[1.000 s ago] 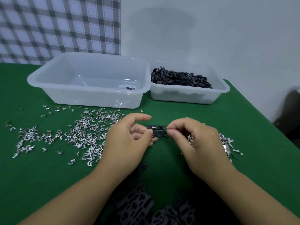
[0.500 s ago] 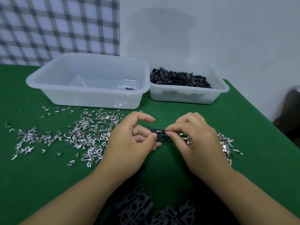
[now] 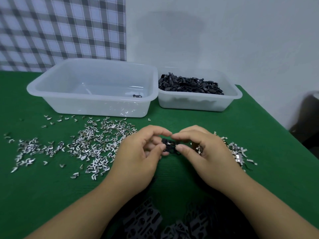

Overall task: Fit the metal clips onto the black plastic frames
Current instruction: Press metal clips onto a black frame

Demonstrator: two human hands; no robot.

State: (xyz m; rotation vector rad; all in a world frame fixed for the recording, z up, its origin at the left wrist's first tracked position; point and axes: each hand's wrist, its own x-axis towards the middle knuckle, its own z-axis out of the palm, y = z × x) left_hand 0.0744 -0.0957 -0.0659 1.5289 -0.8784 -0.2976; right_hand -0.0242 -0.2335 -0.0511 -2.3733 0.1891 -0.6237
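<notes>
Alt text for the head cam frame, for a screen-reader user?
The left hand and right hand pinch a small black frame with a metal clip on it over a green table. Loose clips lie scattered on both sides; behind stand a nearly empty clear tub and a smaller tub heaped with black parts.

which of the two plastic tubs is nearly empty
The larger tub on the left: it holds just one small black piece, while the smaller tub beside it is heaped with black parts.
</notes>
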